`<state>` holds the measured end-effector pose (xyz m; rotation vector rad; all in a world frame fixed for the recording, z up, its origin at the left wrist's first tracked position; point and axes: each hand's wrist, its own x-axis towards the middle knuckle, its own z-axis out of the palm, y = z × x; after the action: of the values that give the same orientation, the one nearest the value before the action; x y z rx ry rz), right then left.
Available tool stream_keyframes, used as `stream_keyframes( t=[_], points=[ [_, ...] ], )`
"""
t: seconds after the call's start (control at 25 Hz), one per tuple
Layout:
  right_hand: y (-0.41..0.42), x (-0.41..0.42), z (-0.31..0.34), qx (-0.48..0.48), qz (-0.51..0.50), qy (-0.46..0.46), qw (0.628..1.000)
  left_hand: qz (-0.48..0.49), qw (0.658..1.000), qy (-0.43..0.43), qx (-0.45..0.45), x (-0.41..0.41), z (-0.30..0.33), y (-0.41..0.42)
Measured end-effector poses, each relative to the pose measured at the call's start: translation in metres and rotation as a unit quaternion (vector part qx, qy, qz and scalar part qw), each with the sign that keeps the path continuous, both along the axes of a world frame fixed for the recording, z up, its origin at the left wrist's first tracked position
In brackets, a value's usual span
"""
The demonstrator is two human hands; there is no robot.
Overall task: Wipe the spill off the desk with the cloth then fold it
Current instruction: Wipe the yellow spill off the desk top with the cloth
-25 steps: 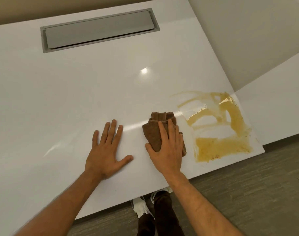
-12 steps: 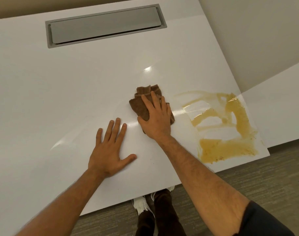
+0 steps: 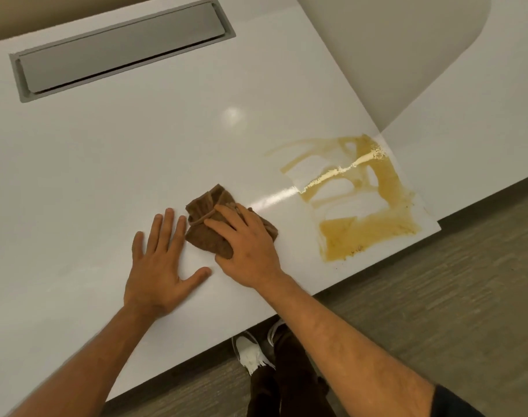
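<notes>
The brown cloth (image 3: 210, 225) lies bunched on the white desk (image 3: 106, 164) a little left of the frame's centre, its long axis running from upper left to lower right, with the puckered, gathered end pointing toward the upper left and the flatter end trailing toward the lower right under the hand. The right hand (image 3: 244, 245) lies on top of it, palm down, fingers spread and only slightly bent as they press the cloth against the desk; the thumb sits at the cloth's lower edge, and whether it curls under the fabric cannot be told. The left hand (image 3: 158, 263) rests flat on the desk just beside the cloth to the left, fingers straight and together, thumb splayed toward the right hand, holding nothing; its fingertips sit close to the cloth's left edge. The spill (image 3: 362, 200), a yellow-brown smear with streaks and bare patches in it, spreads across the desk's right corner, right of the cloth and apart from it. A grey recessed hatch (image 3: 121, 49) sits in the upper left of the frame. Below the desk edge, a white shoe (image 3: 250, 353) stands on the grey floor (image 3: 437, 311).
</notes>
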<state>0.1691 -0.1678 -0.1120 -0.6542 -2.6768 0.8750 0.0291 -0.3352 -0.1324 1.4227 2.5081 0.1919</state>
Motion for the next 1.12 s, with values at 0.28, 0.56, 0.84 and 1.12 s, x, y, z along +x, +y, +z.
stream_keyframes(
  t=[0.28,0.56,0.84,1.12],
  points=[
    [-0.006,0.084,0.004,-0.031,-0.063,0.016,0.997,-0.002,1.0,0.004,-0.009,0.002,0.001,-0.002],
    [0.013,0.129,0.027,0.001,-0.202,0.146,0.968,-0.001,1.0,0.001,-0.011,0.002,0.004,-0.001],
    [0.026,0.143,0.001,-0.005,-0.216,-0.106,0.971,0.007,1.0,-0.005,-0.022,0.004,0.006,-0.001],
    [0.032,0.119,-0.006,0.013,-0.229,-0.114,0.967,0.02,0.999,-0.02,-0.035,0.006,0.01,0.002]
  ],
)
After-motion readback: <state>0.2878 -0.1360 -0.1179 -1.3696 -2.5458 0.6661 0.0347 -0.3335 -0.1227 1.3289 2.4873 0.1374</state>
